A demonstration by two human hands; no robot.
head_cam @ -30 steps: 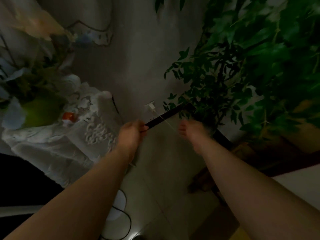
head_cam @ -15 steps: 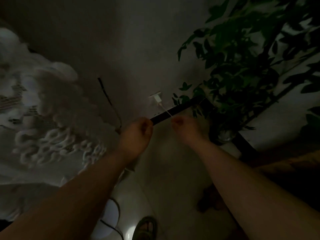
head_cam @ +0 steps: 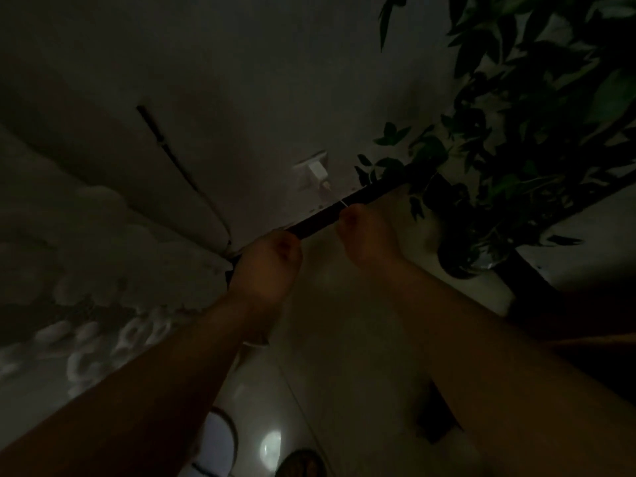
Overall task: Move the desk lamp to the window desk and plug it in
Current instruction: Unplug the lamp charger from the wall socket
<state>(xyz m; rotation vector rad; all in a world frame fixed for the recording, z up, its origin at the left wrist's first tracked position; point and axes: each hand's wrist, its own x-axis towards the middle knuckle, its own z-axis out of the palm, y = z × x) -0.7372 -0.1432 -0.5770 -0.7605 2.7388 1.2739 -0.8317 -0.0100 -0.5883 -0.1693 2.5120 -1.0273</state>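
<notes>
The room is dark. A white plug adapter (head_cam: 318, 169) sits in a white wall socket (head_cam: 304, 165) just above the black baseboard (head_cam: 320, 218). A thin white lamp cable (head_cam: 335, 196) runs from the adapter down to my right hand (head_cam: 364, 235), whose fingertips pinch it right below the socket. My left hand (head_cam: 266, 263) is a closed fist at the baseboard, left of the right hand; what it holds is hidden. The lamp itself I cannot make out.
A leafy potted plant (head_cam: 537, 139) fills the right side, its pot (head_cam: 461, 259) on the floor beside a dark low ledge (head_cam: 537, 280). A lace tablecloth (head_cam: 103, 297) hangs at the left. A dark cord (head_cam: 179, 166) runs down the wall. A foot (head_cam: 299, 463) shows below.
The view has dropped and closed in on the socket. Both hands have moved nearer the adapter, and my right hand has closed on the thin white cable.
</notes>
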